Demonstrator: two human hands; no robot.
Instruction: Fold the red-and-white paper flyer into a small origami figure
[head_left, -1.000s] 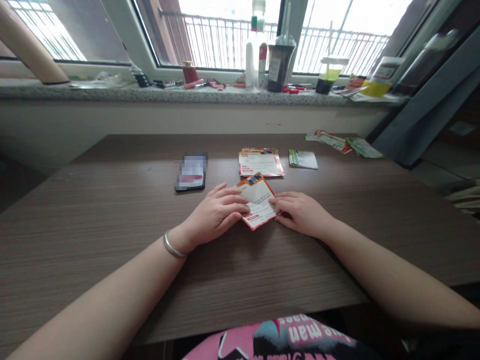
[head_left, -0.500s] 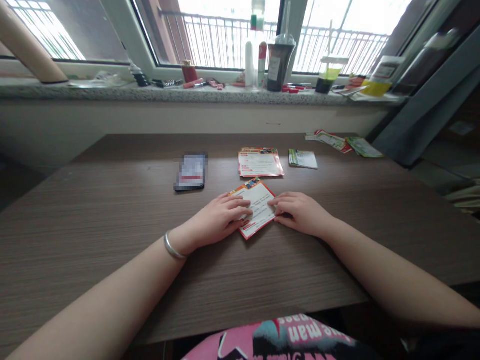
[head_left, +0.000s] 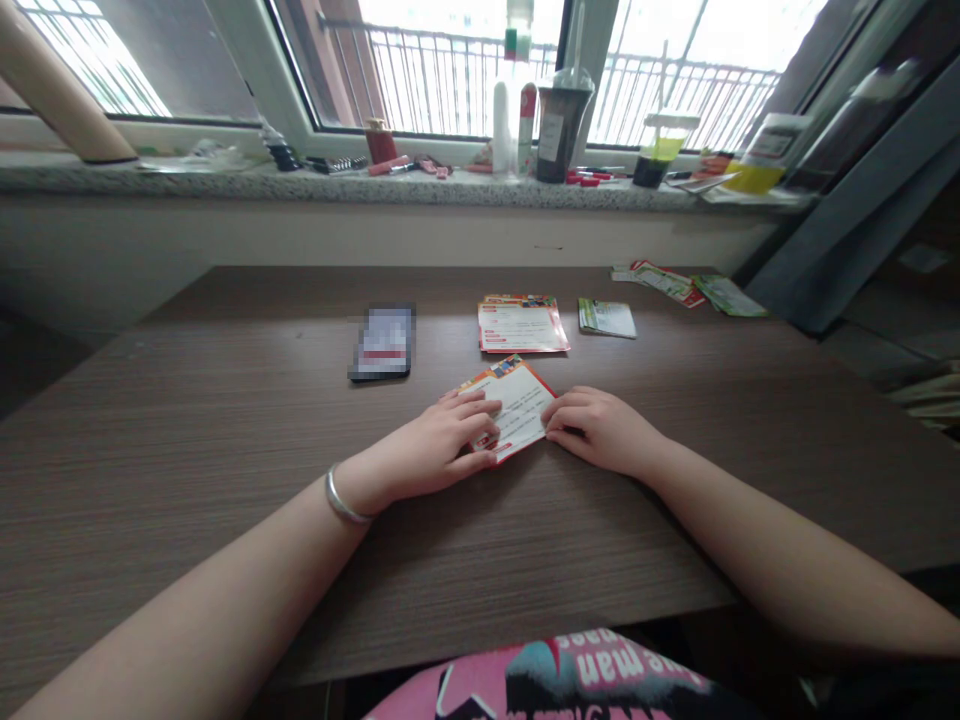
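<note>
A white card with a red and orange border (head_left: 517, 400) lies turned at an angle on the brown table (head_left: 225, 420). Flat over its left part rests my left hand (head_left: 450, 435), fingers apart. My right hand (head_left: 592, 425) touches the card's right edge with bent fingertips, thumb and fingers closed at that edge. Just behind it is a stack of similar cards (head_left: 523, 326). A smaller stack of green and white cards (head_left: 607, 318) sits to the right of that one.
A phone with a blurred screen (head_left: 384, 343) lies left of the cards. Loose green and red packets (head_left: 671, 283) are at the back right. The windowsill (head_left: 420, 190) behind holds bottles, a dark cup (head_left: 559, 130) and pens.
The card has turned slightly, its near corner now higher and further right. My left thumb has moved to its near edge; my right fingers have shifted slightly along the right side.
</note>
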